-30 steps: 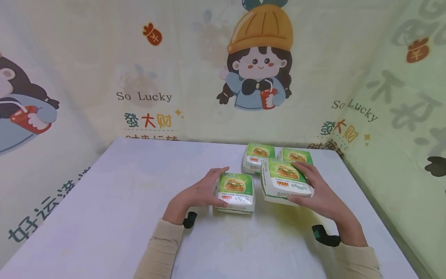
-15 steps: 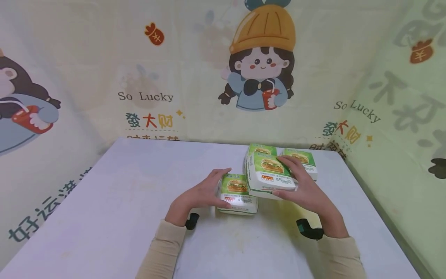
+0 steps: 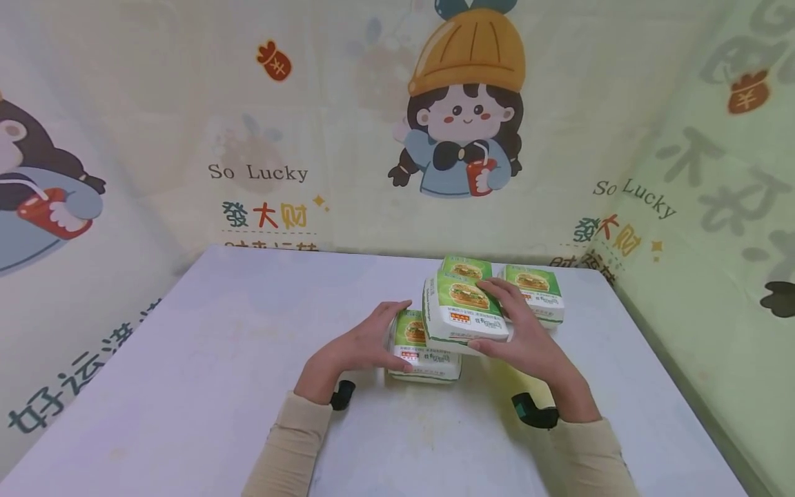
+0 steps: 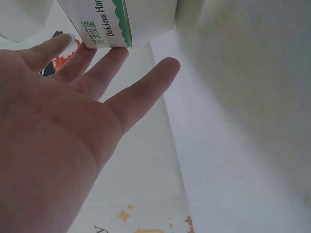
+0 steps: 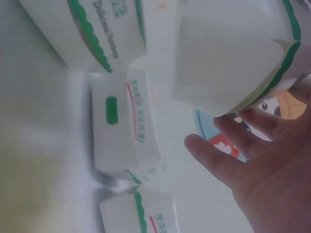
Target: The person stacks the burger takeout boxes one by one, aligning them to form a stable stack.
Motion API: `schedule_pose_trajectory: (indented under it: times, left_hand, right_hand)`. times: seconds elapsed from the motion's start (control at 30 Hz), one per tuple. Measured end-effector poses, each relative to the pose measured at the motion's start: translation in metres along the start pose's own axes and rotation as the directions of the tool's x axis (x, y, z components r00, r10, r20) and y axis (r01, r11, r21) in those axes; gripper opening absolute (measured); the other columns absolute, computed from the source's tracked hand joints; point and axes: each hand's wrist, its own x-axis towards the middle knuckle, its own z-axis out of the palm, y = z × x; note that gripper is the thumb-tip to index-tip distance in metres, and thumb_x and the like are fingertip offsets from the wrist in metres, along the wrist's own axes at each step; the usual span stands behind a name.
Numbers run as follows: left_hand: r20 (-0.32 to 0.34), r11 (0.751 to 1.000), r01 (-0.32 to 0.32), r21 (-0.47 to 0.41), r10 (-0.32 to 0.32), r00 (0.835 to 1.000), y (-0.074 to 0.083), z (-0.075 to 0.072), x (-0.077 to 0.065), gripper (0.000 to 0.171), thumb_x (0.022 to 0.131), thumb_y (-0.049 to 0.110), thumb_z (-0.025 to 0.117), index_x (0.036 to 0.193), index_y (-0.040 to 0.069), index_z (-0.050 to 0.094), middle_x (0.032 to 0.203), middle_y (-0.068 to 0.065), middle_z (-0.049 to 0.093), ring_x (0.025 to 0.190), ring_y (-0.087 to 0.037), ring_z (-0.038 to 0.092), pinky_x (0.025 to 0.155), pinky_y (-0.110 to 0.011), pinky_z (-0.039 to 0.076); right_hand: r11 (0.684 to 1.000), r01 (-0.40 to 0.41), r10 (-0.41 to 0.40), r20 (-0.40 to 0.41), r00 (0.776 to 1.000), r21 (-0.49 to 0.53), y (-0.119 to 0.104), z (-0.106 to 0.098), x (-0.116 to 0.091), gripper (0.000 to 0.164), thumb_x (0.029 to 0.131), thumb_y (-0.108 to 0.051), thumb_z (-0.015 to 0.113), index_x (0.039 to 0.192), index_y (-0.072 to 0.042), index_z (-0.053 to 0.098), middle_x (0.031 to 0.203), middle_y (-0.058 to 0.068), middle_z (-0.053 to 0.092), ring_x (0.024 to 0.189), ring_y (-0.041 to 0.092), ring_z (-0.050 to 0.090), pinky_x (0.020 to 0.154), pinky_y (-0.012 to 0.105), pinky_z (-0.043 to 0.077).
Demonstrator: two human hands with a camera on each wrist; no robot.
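Observation:
My left hand (image 3: 366,338) spans the left side of a white and green hamburger box (image 3: 428,366) on the table, with the thumb at its front and a finger at its back edge. In the left wrist view, fingertips touch the wall of that hamburger box (image 4: 146,22). From the right, my right hand (image 3: 518,335) grips a second hamburger box (image 3: 466,297), thumb in front and fingers behind. This box is raised, slightly tilted, and overlaps the right part of the lower one. Its white underside (image 5: 218,63) shows in the right wrist view, above several fingers.
Two more hamburger boxes stand at the back right: one (image 3: 467,266) partly hidden behind the raised box, another (image 3: 534,283) beside it. The white table (image 3: 248,331) meets a printed cloth backdrop (image 3: 348,138) behind and at both sides.
My right hand has carried its hamburger box leftward, from right of the lower box to partly over it, uncovering the rear right box. My left hand has stayed at its box.

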Motion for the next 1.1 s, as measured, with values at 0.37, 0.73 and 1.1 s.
schedule_pose_trajectory:
  times: [0.37, 0.73, 1.1]
  left_hand:
    - [-0.020, 0.999, -0.023, -0.035, 0.022, 1.000, 0.002, 0.000, 0.002, 0.114, 0.065, 0.037, 0.092, 0.156, 0.022, 0.026, 0.152, -0.001, 0.035, 0.135, -0.018, 0.037, 0.115, -0.045, 0.034]
    - [-0.013, 0.989, -0.098, -0.108, 0.098, 0.995, 0.000, 0.001, 0.008, 0.093, 0.064, 0.028, 0.094, 0.141, 0.037, 0.043, 0.137, 0.013, 0.049, 0.132, -0.010, 0.040, 0.117, -0.045, 0.031]
    - [-0.011, 0.948, -0.222, -0.227, 0.225, 0.974, -0.002, 0.003, 0.014, 0.098, 0.061, 0.016, 0.096, 0.139, 0.038, 0.041, 0.133, 0.016, 0.056, 0.125, -0.006, 0.051, 0.114, -0.040, 0.036]
  right_hand:
    - [1.000, 0.019, -0.019, 0.013, 1.000, 0.014, -0.011, 0.017, 0.003, 0.090, 0.074, -0.036, 0.087, 0.149, -0.037, 0.038, 0.157, 0.001, 0.026, 0.137, 0.027, 0.032, 0.101, 0.053, 0.039]
    - [0.998, 0.013, -0.016, 0.053, 0.998, 0.055, -0.015, 0.029, 0.004, 0.090, 0.074, -0.038, 0.087, 0.149, -0.036, 0.037, 0.157, -0.001, 0.025, 0.135, 0.025, 0.035, 0.103, 0.053, 0.039]
    - [1.000, 0.030, -0.030, 0.096, 0.995, 0.007, -0.015, 0.034, 0.001, 0.089, 0.076, -0.042, 0.084, 0.150, -0.035, 0.034, 0.158, 0.007, 0.020, 0.137, 0.028, 0.030, 0.102, 0.054, 0.040]
